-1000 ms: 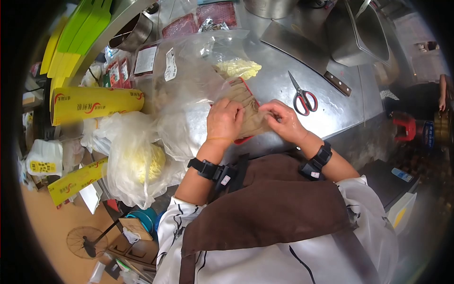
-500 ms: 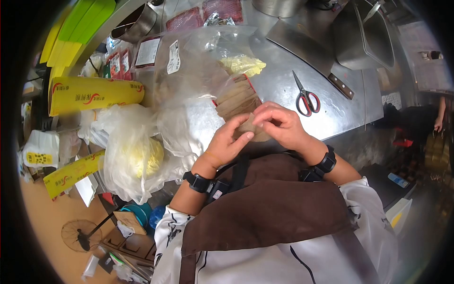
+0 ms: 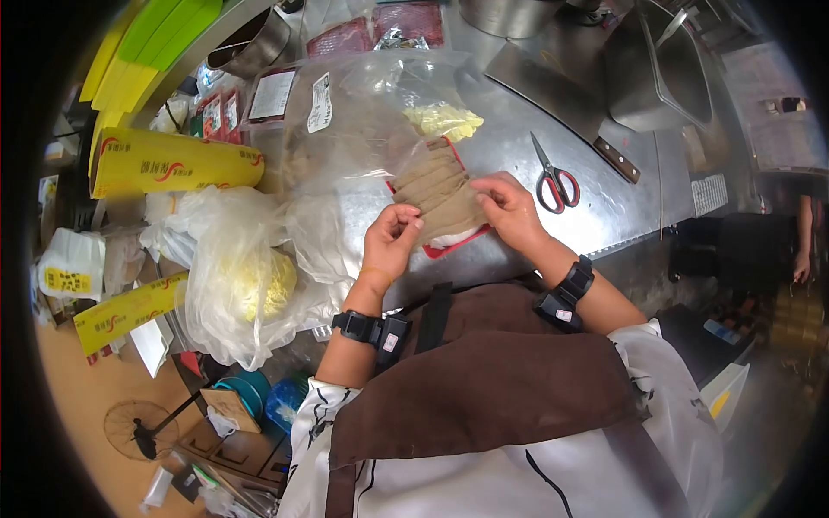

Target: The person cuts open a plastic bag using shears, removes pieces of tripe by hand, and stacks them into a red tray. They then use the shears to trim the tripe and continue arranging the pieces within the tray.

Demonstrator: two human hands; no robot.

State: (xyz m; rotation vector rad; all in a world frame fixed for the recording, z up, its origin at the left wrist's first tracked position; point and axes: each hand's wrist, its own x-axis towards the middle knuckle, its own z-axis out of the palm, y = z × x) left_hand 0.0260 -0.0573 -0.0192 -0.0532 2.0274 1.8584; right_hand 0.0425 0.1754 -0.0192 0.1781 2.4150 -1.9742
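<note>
- My left hand point(image 3: 390, 242), fingers curled narrow, pinches the near-left edge of the brown slices point(image 3: 436, 190).
- My right hand point(image 3: 509, 207) pinches their right edge.
- Scissors point(image 3: 553, 177) lie just beyond my right hand.

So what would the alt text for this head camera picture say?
A person's left hand and right hand pinch a stack of tan, ribbed flat slices over a red plastic tray on a steel counter. Red-handled scissors lie to the right, a clear plastic bag to the left.
</note>
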